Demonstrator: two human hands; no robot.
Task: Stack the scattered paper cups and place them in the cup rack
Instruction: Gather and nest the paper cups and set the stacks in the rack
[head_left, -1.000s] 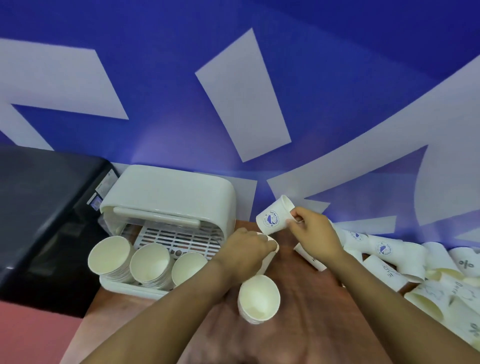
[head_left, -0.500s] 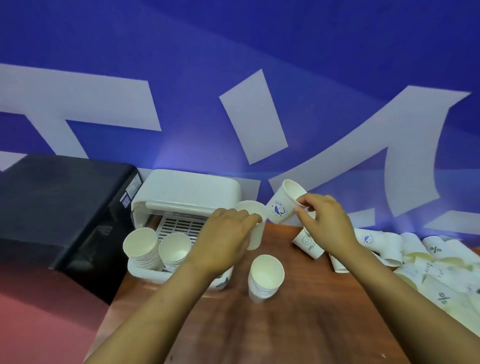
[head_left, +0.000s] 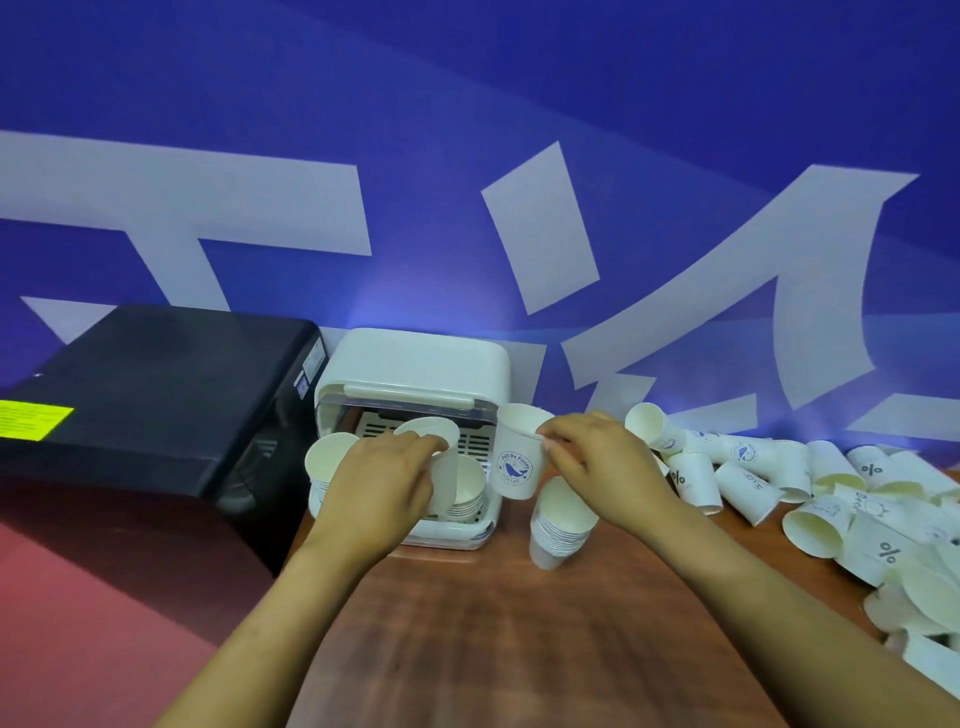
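Two cups in hand, one per grip. Since half a second ago the right hand (head_left: 597, 462) has carried its printed cup (head_left: 517, 457) leftward to centre frame, upright, above and just left of the loose stack (head_left: 558, 525); before, it was tilted further right. Right grip clamped on it, thumb and fingers pinching the rim. Left hand (head_left: 384, 478) has come lower, in front of the cup rack (head_left: 415, 364); its fingers curl round a plain cup (head_left: 441, 457), mouth tipped toward the camera.

Printed cup: white paper, blue round logo with a whale-like figure, lettering partly legible. Loose stack: about a dozen nested white cups, standing on the surface right of the rack, leaning slightly. Rack: white plastic, lid raised, slotted floor, more stacked cups (head_left: 327, 462) at its front tray.

Scattered cups (head_left: 841, 499) lie on their sides along the right, some marked with a percent sign. Surface (head_left: 493, 634) is dark reddish wood grain. Black box-shaped appliance (head_left: 156, 395) at left with a yellow label. Blue wall (head_left: 467, 104) behind, large pale shapes.
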